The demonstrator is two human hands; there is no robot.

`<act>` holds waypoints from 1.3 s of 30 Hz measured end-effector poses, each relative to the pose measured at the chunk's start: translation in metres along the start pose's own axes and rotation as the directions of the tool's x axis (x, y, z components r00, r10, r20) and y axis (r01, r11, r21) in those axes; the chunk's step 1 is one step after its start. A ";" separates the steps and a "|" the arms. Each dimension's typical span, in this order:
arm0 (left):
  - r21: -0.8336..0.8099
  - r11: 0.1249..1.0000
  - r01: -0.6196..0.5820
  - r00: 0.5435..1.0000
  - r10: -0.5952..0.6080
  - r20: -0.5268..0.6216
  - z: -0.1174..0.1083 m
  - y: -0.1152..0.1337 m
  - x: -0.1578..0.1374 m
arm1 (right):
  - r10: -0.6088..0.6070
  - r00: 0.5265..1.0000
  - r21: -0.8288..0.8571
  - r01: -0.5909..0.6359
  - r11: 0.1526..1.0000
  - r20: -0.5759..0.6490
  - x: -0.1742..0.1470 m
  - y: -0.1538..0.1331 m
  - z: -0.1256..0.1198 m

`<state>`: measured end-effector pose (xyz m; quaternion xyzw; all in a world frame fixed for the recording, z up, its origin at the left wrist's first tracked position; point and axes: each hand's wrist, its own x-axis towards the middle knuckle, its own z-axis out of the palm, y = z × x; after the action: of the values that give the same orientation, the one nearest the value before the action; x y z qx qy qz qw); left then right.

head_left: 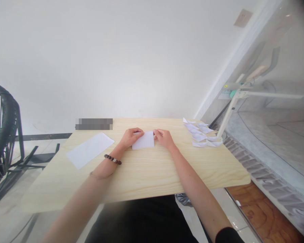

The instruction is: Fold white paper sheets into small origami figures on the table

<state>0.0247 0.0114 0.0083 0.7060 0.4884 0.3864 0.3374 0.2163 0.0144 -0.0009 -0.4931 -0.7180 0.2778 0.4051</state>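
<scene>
A small white rectangle of paper [143,141] lies between my hands at the middle of the table. My left hand [131,137] grips its upper left part, the thumb on top of the sheet. At the upper right corner, the fingers of my right hand [163,136] pinch the paper. Off to the left lies a larger flat sheet of white paper [90,150]. Several folded white paper shapes [199,134] with pointed ends stand grouped at the table's right side.
The light wooden table [147,179] backs onto a white wall [131,60]. A blurred-out dark patch [94,124] covers something at the back left. To the left is a black woven chair [5,135]; at the right, a white metal stand [229,114] is beside a grey sofa [276,135].
</scene>
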 end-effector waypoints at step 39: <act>0.184 0.976 -0.119 0.992 0.111 0.056 -0.002 -0.003 0.000 | -0.027 0.965 -0.144 -0.011 0.990 -0.259 0.007 0.014 -0.001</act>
<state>0.0219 0.0130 0.0066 0.7702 0.4729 0.3414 0.2578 0.2224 0.0259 -0.0099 -0.5502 -0.6789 0.1565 0.4604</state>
